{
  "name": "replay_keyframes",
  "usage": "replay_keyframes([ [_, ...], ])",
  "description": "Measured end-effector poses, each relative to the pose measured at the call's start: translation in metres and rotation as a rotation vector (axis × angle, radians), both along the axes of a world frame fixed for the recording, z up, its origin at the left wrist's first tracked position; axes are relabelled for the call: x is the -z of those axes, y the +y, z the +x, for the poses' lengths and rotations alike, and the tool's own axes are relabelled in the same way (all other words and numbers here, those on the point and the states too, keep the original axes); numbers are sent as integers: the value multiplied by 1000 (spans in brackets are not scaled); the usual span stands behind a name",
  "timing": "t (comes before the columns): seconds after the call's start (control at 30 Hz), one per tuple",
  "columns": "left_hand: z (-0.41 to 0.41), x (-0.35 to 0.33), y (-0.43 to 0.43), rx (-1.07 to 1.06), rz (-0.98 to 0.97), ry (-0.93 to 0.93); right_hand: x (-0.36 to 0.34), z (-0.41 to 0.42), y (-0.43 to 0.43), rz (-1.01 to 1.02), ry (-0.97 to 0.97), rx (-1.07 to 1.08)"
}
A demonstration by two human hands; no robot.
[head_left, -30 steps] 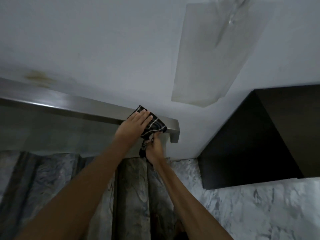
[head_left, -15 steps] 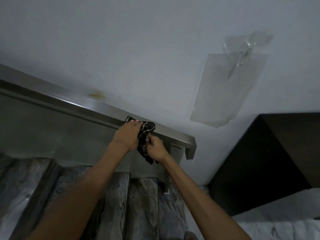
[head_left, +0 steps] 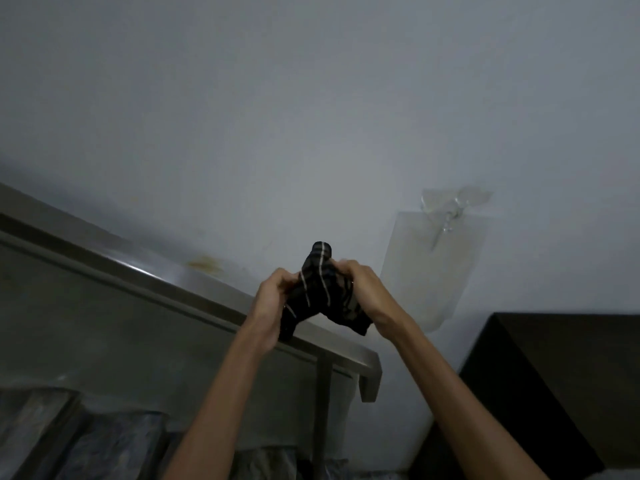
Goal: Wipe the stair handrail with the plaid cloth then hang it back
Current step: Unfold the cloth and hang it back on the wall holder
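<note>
Item: plaid cloth (head_left: pixel 320 292), dark with pale stripes, bunched, gripped between left hand (head_left: pixel 273 299) and right hand (head_left: pixel 363 289), both closed on it, raised just above the handrail (head_left: pixel 166 289). Beyond the handrail: grey wall (head_left: pixel 311 116) bearing a clear hook (head_left: pixel 450 216) over a translucent sheet (head_left: pixel 429 271), up and right of the cloth.

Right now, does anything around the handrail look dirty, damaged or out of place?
Yes: a yellowish-brown stain marks the wall just above the handrail, left of both hands. The plaid cloth is bunched between them, lifted off the rail. Nothing looks broken.
</note>
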State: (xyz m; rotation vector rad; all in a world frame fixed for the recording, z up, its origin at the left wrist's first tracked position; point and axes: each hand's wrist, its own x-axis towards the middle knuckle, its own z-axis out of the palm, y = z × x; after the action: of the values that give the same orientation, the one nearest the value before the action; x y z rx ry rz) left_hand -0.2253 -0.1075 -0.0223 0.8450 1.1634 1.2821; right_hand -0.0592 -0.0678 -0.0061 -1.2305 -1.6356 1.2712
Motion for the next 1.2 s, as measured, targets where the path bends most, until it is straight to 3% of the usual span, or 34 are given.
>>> replay_keyframes([
  [0.07, 2, -9, 9, 24, -18, -117, -14, 12, 5, -39, 95, 32],
  [0.2, 22, -32, 27, 62, 23, -109, -37, 36, 19, 18, 197, 72],
  [0.43, 65, -62, 52, 162, 132, -82, -66, 69, 34, 151, 209, 276],
  [0.6, 87, -69, 77, 294, 294, 266, -93, 105, 32, 415, -66, 334],
  [0.77, 108, -73, 94, 191, 394, 367, -115, 156, 26, 574, -356, 422],
  [0.83, 112, -77, 101, 127, 465, 479, -120, 176, 27, 549, -421, 339],
  [1.0, 121, -101, 120, 173, 788, 1056, -123, 216, 38, 496, -575, 229],
  [1.2, 129, -129, 134, 356, 812, 1206, -124, 248, 42, 408, -466, 99],
])
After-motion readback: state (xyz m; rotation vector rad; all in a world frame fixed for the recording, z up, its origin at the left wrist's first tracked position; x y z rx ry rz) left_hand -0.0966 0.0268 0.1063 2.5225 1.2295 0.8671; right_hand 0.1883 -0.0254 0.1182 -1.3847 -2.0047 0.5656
